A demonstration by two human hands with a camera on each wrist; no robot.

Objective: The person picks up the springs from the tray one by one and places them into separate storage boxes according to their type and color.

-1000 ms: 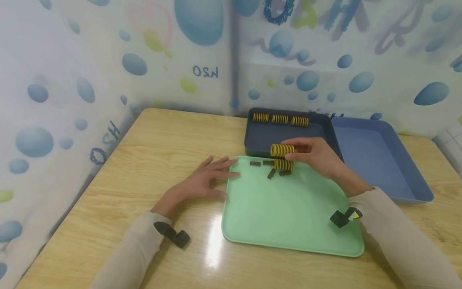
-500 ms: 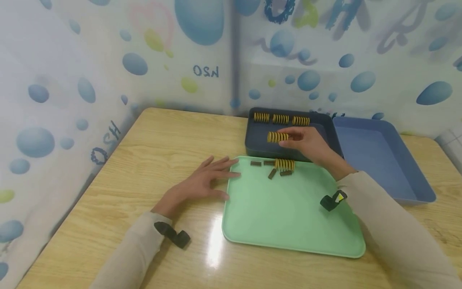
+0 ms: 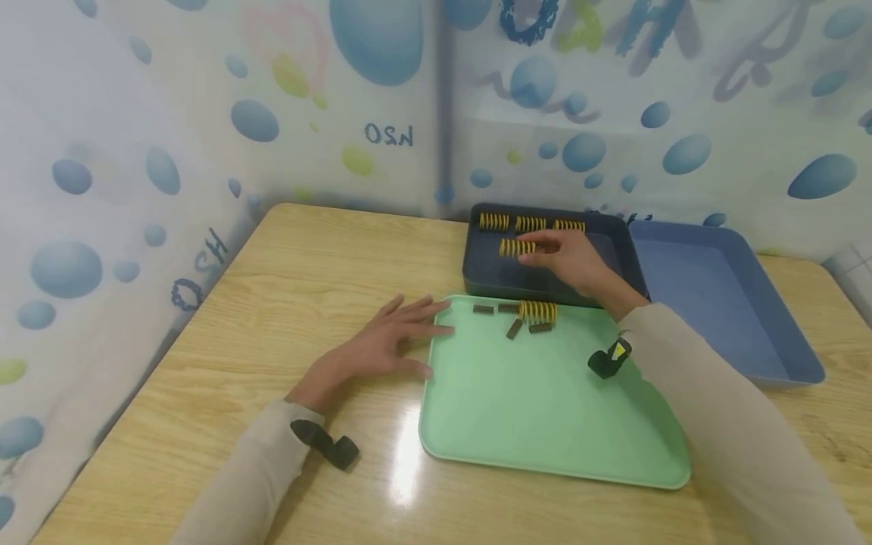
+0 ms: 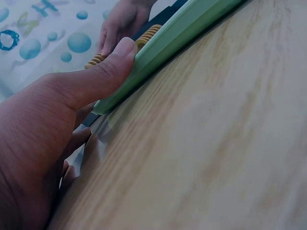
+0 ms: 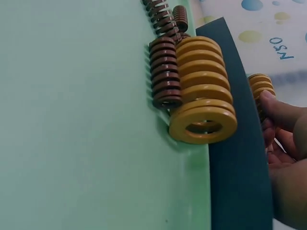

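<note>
My right hand (image 3: 568, 261) pinches a yellow coil spring (image 3: 515, 248) by its right end, over the dark tray (image 3: 493, 284). Three more yellow springs (image 3: 530, 225) lie in a row along that tray's back wall. On the green tray (image 3: 538, 401), one yellow spring (image 5: 204, 88) lies at the far edge among several small brown springs (image 5: 165, 72). My left hand (image 3: 381, 338) rests with spread fingers at the green tray's left edge. In the left wrist view its thumb (image 4: 108, 74) overlaps the tray's rim.
A blue tray (image 3: 722, 303) stands right of the dark tray. All the trays are on a wooden table (image 3: 327, 265), with a patterned wall covering (image 3: 306, 98) behind it and to the left.
My right hand has carried the yellow spring from above the green tray's far edge, away and slightly left, over the dark tray and lower. My left hand has stayed in place.
</note>
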